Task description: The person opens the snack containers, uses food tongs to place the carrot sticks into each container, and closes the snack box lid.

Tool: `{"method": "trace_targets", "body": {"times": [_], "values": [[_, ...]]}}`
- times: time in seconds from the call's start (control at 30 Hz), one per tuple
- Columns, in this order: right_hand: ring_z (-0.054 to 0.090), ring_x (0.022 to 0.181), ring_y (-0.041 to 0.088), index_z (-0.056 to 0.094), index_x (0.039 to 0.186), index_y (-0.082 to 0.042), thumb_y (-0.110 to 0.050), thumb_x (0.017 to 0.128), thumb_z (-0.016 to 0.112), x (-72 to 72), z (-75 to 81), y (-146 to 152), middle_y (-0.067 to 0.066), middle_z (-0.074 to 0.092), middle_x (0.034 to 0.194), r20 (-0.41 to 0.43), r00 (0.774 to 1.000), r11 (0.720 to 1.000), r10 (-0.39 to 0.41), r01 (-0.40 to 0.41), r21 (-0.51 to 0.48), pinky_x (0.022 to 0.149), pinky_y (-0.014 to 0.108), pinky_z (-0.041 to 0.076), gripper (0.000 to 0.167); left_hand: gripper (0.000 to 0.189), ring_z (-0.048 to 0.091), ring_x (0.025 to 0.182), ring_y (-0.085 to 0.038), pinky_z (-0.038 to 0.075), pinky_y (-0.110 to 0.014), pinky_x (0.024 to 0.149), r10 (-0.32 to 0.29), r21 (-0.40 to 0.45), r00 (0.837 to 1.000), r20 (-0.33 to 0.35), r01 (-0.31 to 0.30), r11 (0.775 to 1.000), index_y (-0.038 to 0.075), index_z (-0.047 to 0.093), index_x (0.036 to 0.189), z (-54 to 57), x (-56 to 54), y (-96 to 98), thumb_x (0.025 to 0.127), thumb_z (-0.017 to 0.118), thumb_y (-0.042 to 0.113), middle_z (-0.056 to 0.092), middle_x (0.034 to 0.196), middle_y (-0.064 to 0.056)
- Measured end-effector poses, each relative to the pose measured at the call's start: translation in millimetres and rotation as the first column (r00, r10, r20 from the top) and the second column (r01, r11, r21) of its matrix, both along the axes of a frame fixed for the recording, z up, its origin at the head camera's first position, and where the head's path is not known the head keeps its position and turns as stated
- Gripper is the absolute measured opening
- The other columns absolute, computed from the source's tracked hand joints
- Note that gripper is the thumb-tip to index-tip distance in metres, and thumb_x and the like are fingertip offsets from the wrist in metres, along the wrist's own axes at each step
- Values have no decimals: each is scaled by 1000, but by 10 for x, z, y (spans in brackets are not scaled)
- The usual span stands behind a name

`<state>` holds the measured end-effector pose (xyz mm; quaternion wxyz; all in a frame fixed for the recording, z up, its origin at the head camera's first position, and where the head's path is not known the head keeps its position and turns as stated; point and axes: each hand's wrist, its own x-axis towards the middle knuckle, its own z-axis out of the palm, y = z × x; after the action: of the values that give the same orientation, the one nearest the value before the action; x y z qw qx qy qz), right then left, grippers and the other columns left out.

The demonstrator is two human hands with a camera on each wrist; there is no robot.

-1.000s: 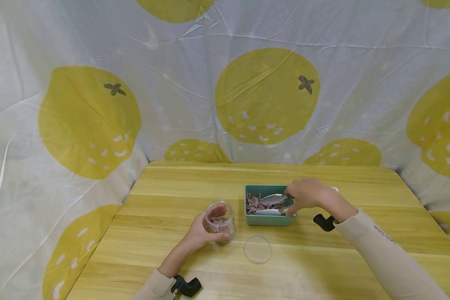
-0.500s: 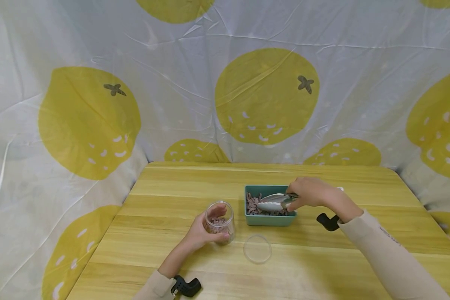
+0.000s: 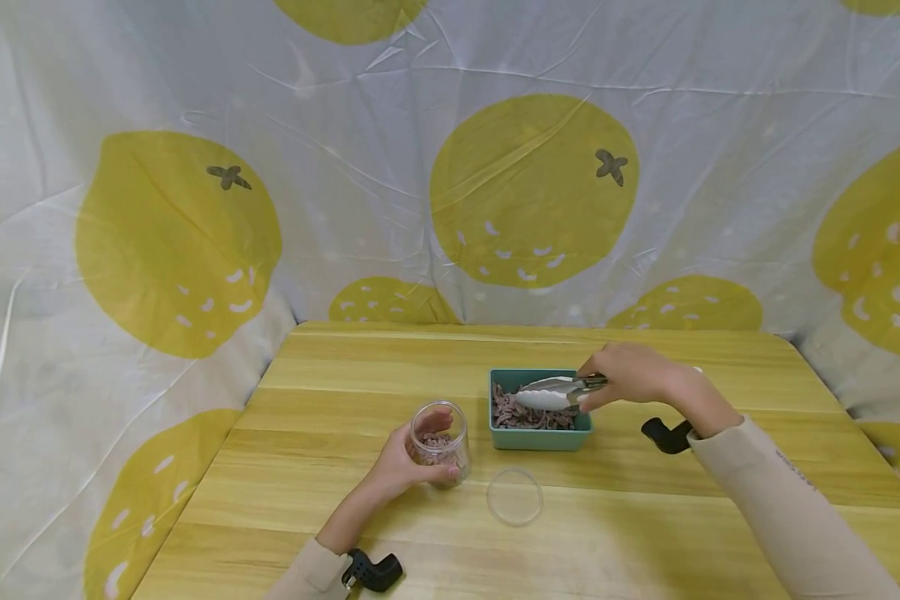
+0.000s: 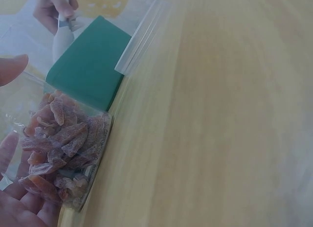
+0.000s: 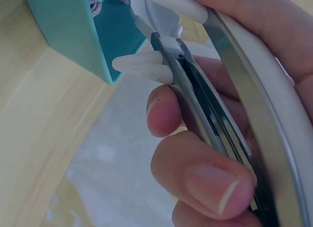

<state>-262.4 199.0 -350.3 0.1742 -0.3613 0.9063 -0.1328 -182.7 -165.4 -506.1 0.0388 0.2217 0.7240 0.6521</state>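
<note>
My left hand (image 3: 405, 463) grips a clear jar (image 3: 461, 450) standing upright and uncovered on the table. Reddish-brown dried strips (image 4: 68, 139) fill its lower part, seen up close in the left wrist view. To the right is a teal box (image 3: 542, 440) with more such strips (image 3: 528, 421) inside. My right hand (image 3: 633, 372) holds metal tongs (image 3: 551, 396) with white ends by their arms, fingers wrapped round them. The white ends are close together over the strips, within the box's outline; whether any strip is between them cannot be told.
A clear round lid (image 3: 515, 498) lies on the wooden table (image 3: 330, 367), in front of the box and right of the jar. Behind the table hangs a lemon-print cloth (image 3: 375, 200). Black wrist mounts (image 3: 375, 572) sit on both wrists.
The right hand has moved slightly right and up, lifting the tongs from among the strips. The tongs' white ends have come together. The left hand and jar have stayed put.
</note>
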Motion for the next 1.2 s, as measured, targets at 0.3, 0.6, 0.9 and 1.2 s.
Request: {"method": "trace_targets", "body": {"times": [0.3, 0.6, 0.9, 1.2], "values": [[62, 74, 7, 73, 115, -4, -40, 90, 73, -21, 40, 80, -1, 71, 99, -30, 999, 999, 19, -21, -49, 67, 33, 52, 44, 77, 48, 133, -36, 37, -38, 112, 5, -5, 1000, -8, -5, 1000, 3, 50, 142, 5, 6, -4, 75, 87, 4, 55, 140, -17], [58, 66, 5, 73, 113, -5, -42, 91, 72, -24, 88, 101, -7, 69, 88, -24, 999, 998, 25, -26, -64, 63, 30, 48, 44, 76, 47, 133, -36, 36, -46, 113, 0, 1, 1000, -8, 0, 1000, 5, 50, 142, 1, -7, -5, 75, 87, 3, 55, 140, -16], [60, 64, 2, 72, 114, -6, -35, 94, 70, -20, 148, 140, -12, 69, 83, -1, 1000, 995, 25, -25, -99, 63, 30, 50, 35, 77, 48, 133, -35, 36, -46, 113, 2, -8, 1000, 1, -2, 1000, 5, 50, 142, 3, -9, -7, 75, 87, 2, 55, 140, -16], [61, 66, 4, 69, 121, -1, -42, 93, 70, -6, 215, 166, -7, 71, 90, 32, 999, 994, 7, -3, -111, 67, 30, 51, 50, 76, 47, 133, -36, 35, -49, 113, -1, -7, 1000, -3, 1, 1000, 4, 50, 142, 12, -4, -6, 75, 87, 3, 55, 140, -17]]}}
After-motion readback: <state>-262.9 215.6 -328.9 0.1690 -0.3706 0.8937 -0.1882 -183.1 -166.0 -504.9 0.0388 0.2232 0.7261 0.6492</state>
